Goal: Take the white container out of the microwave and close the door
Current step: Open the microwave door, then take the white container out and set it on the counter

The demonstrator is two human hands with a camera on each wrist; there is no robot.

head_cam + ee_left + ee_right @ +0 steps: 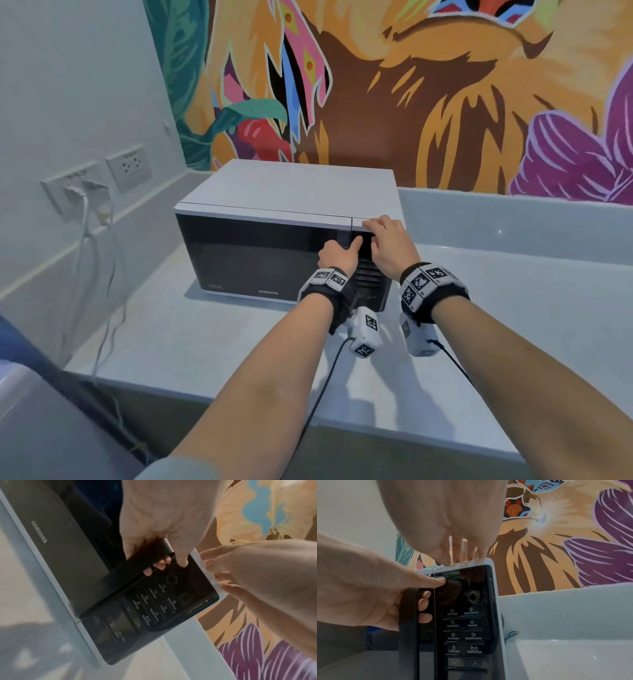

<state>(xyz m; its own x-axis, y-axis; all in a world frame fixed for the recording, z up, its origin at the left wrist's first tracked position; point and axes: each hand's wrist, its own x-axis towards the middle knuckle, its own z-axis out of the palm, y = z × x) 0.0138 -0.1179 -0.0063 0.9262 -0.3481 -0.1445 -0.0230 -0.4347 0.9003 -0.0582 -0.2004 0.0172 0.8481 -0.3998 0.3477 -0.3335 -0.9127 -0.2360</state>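
Observation:
A white microwave [291, 190] with a black front stands on the counter, its door [246, 257] shut against the body. No white container shows in any view. My left hand [337, 255] grips the black vertical door handle [137, 566]. Its fingers [424, 603] curl behind the bar, and the thumb lies across onto the control panel [464, 628]. My right hand [387, 240] rests on the microwave's top right front corner, above the panel. Its fingers [462, 550] lie flat on the white top.
The pale counter [205, 335] has room to the right of the microwave and in front of it. Wall sockets [78, 192] with plugged white cables hang down at the left. A painted mural wall [445, 102] stands close behind. A grey and blue object [30, 394] sits at the lower left.

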